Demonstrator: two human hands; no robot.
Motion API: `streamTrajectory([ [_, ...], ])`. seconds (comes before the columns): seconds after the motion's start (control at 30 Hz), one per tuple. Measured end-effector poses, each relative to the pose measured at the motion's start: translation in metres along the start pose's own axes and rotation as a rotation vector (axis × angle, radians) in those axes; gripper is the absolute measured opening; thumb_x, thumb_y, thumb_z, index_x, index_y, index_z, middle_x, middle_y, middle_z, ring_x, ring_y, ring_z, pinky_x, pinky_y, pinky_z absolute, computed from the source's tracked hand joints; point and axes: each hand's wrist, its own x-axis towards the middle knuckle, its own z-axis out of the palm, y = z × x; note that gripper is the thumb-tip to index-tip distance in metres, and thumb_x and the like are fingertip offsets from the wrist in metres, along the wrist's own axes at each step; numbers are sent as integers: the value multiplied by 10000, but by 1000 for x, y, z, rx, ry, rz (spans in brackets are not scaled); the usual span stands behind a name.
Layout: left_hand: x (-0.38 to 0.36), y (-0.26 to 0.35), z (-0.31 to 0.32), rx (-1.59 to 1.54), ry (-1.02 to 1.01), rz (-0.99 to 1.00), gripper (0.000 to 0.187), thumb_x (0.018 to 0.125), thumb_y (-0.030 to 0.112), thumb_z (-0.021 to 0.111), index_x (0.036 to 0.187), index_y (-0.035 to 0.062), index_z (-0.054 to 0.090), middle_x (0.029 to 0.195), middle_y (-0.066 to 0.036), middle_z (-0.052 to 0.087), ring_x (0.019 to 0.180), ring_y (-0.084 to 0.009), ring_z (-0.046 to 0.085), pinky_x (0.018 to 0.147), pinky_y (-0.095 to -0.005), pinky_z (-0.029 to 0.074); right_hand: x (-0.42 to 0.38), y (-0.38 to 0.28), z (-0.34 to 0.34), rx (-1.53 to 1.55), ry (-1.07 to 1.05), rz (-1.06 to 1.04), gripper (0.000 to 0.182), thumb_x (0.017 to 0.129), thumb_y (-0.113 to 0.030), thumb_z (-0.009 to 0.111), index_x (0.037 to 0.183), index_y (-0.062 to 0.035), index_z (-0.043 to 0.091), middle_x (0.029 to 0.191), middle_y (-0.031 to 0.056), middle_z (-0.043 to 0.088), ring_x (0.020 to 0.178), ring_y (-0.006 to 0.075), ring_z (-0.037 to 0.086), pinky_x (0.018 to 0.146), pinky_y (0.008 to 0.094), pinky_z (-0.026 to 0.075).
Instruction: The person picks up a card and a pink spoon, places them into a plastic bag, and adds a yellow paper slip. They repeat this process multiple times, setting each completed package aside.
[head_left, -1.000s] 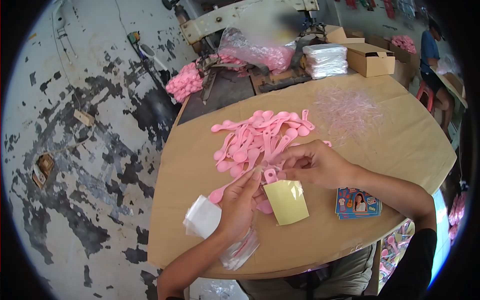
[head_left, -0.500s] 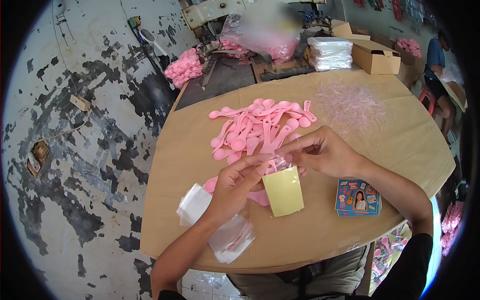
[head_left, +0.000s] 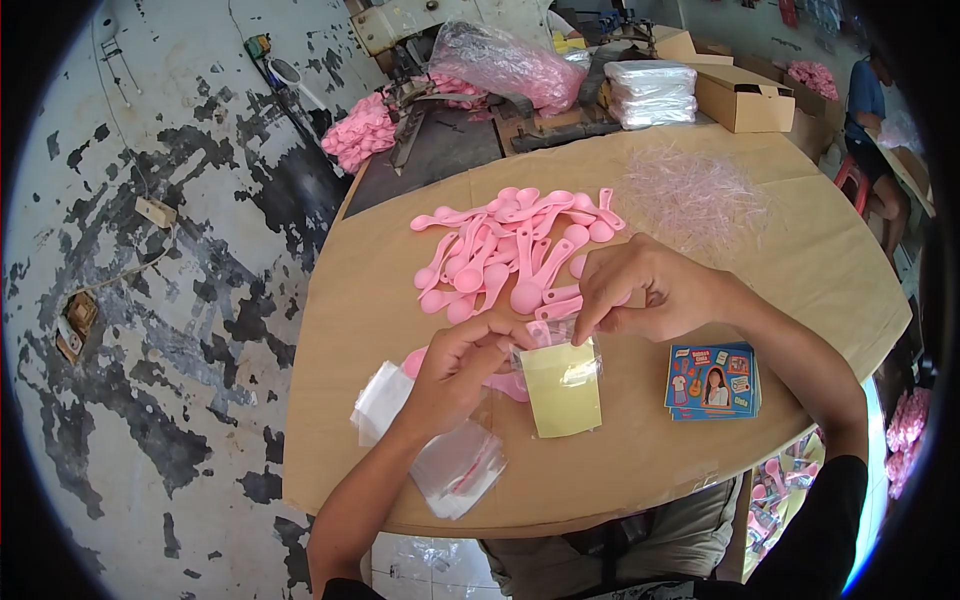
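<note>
left hand pinching clear bag | right hand gripping bag mouth | pink spoons just beyond bag

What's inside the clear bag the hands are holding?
The clear bag, pinched at its mouth by the left hand and right hand, holds a yellow card filling most of it. Pink spoon handles show at the opening; the fingers hide how far in they sit.

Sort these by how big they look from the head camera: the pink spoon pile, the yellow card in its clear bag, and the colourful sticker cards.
1. Pile of pink plastic spoons
2. Yellow card in its clear plastic bag
3. Stack of colourful sticker cards, only slightly smaller than the yellow card.
</note>
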Motion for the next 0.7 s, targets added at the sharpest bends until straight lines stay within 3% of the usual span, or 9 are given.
streamTrajectory([
  [0.13,0,-10,-2,40,-25,53,44,927,-3,546,967,-8,564,934,-38,602,946,-100,611,804,-258,527,-1,0,0,-31,1,18,234,723,78,637,865,-68,752,753,36,688,725,178,617,782,324,451],
  [0.27,2,-5,10,115,27,-41,178,854,-56,657,926,13,510,1000,-87,612,888,-176,683,726,-274,589,0,2,-11,-197,-59,-96,177,762,20,633,888,-55,731,852,89,707,788,226,651,728,325,501],
  [0.37,3,-7,10,50,36,-22,260,817,-89,687,938,20,484,981,-82,608,865,-175,690,684,-260,602,0,-5,-17,-310,117,223,179,818,-33,625,977,-59,704,862,80,700,803,190,650,715,304,505],
  [0.43,2,-2,10,45,7,-1,267,823,-89,679,960,24,480,979,-85,604,876,-174,687,694,-270,605,5,-33,-8,-83,114,392,214,860,-61,616,1064,-71,678,880,67,700,793,168,645,707,294,508],
  [0.57,1,2,11,74,55,47,348,808,-39,709,1071,15,488,1015,-86,610,912,-175,667,737,-294,585,6,-44,9,-41,9,444,236,931,-98,586,1159,-76,643,950,61,702,798,129,640,718,283,518],
  [0.63,5,2,-7,44,104,104,448,797,38,748,1165,26,492,1042,-82,624,942,-153,642,763,-272,541,9,-69,-9,-94,82,396,241,940,-68,573,1171,-66,643,999,76,694,835,114,641,762,278,522],
  [0.7,5,17,-37,508,118,53,446,787,96,744,1178,1,550,1051,-115,633,930,-189,629,809,-305,508,-5,-82,-37,-161,142,396,234,941,-63,569,1161,-46,646,1001,77,692,856,108,640,772,281,523],
])
